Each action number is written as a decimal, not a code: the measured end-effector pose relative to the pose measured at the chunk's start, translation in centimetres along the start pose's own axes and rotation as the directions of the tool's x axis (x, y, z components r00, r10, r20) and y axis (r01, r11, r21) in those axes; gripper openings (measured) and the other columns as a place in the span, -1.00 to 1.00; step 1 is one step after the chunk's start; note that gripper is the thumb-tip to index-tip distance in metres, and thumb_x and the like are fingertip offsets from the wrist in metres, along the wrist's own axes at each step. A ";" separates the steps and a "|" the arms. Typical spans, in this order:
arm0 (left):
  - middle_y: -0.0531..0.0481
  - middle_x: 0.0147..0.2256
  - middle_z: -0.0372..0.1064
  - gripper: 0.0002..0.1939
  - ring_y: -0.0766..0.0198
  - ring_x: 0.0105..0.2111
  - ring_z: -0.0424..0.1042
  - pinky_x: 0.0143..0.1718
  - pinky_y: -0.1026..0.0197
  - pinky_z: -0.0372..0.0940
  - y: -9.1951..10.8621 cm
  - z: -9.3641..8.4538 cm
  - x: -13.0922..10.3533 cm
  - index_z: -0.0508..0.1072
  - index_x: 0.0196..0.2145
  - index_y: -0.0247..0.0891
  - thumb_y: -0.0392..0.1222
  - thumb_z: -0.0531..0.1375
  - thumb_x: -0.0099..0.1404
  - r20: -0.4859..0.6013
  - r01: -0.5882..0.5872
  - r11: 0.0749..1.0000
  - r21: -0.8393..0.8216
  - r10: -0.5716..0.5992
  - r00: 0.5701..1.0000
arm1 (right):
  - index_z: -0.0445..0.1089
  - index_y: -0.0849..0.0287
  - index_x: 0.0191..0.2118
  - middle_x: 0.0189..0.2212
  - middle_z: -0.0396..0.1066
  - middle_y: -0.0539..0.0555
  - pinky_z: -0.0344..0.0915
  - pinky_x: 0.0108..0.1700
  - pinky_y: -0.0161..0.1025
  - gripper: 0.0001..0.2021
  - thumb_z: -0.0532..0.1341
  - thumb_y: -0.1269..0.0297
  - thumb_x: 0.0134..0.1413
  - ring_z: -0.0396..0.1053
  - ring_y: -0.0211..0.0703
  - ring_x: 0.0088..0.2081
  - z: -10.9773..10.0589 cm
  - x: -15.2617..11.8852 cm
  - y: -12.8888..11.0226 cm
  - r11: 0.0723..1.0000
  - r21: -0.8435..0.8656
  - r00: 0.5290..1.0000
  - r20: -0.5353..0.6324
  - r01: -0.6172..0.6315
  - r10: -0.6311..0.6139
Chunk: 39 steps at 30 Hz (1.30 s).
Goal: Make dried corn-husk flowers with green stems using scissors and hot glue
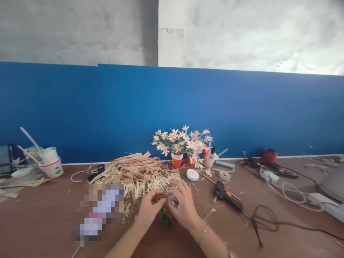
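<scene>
Both hands meet at the middle front of the brown table. My left hand [151,209] is closed, thumb and fingers pinched on the end of a green strip [164,218]. The strip hangs and curls down between the hands. My right hand [183,204] is beside it, its fingertips close together at the same end of the strip; what they hold is too small to make out. Just beyond the hands lies a heap of dry pale husks [139,170]. Pale flowers [180,139] stand behind in a red and white cup [177,161].
A black glue gun [227,196] with its cord lies on the right, near white tape rolls [192,175]. Cables and a power strip [326,205] are at the far right. A white bowl [53,168] stands at the left. A blue partition [188,100] runs behind.
</scene>
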<state>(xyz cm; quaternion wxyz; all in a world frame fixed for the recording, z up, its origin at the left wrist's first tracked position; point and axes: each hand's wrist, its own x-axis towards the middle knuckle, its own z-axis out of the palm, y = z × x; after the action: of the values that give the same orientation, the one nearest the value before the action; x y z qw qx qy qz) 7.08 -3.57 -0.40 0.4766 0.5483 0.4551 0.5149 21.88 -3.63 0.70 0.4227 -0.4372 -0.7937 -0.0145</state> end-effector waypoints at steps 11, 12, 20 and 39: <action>0.00 -0.45 0.42 -0.76 0.29 -0.46 0.35 -0.39 0.25 0.28 -0.5 -0.5 0.2 0.47 -0.32 -0.33 -0.21 0.22 0.00 0.047 0.048 0.997 -0.065 -0.045 0.998 | 0.32 0.19 -0.56 -0.38 0.32 0.05 0.16 -0.17 -0.21 -0.94 0.14 0.46 -0.23 0.26 -0.14 -0.25 0.1 0.6 -0.4 0.863 0.436 0.967 0.083 -0.253 0.241; 0.00 -0.45 0.42 -0.75 0.30 -0.46 0.34 -0.39 0.25 0.28 -0.5 -0.6 0.2 0.47 -0.30 -0.33 -0.22 0.21 0.01 0.056 0.035 0.998 -0.044 -0.032 0.998 | 0.31 0.19 -0.60 -0.41 0.32 0.04 0.18 -0.22 -0.24 -0.95 0.15 0.44 -0.25 0.27 -0.17 -0.30 0.1 0.6 -0.4 0.780 0.525 0.940 0.161 -0.340 0.302; -0.01 -0.36 0.44 -0.78 0.26 -0.36 0.35 -0.26 0.21 0.26 0.1 -0.8 -0.1 0.49 -0.29 -0.25 -0.28 0.18 0.04 0.118 -0.101 0.989 0.107 0.088 0.989 | 0.29 0.23 -0.68 -0.75 0.18 -0.11 -0.04 -0.59 -0.43 -0.96 0.14 0.42 -0.37 0.06 -0.40 -0.66 -0.2 0.7 0.0 -0.009 0.637 0.600 0.731 -0.771 0.326; 0.04 -0.53 0.39 -0.80 0.30 -0.51 0.31 -0.44 0.28 0.22 -0.5 -0.6 0.5 0.44 -0.47 -0.33 -0.12 0.15 0.06 0.015 -0.023 0.989 0.148 0.021 1.000 | 0.31 0.15 -0.32 -0.22 0.27 0.09 0.14 -0.11 -0.16 -0.73 0.14 0.52 -0.27 0.21 -0.08 -0.13 0.2 0.1 -0.5 0.965 0.230 0.992 0.066 -0.122 0.110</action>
<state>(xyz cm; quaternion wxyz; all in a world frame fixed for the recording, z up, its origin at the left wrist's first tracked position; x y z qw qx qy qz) 6.53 -2.95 -0.82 0.4319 0.5905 0.4827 0.4813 21.40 -3.78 0.83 0.4502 -0.4305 -0.7738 0.1152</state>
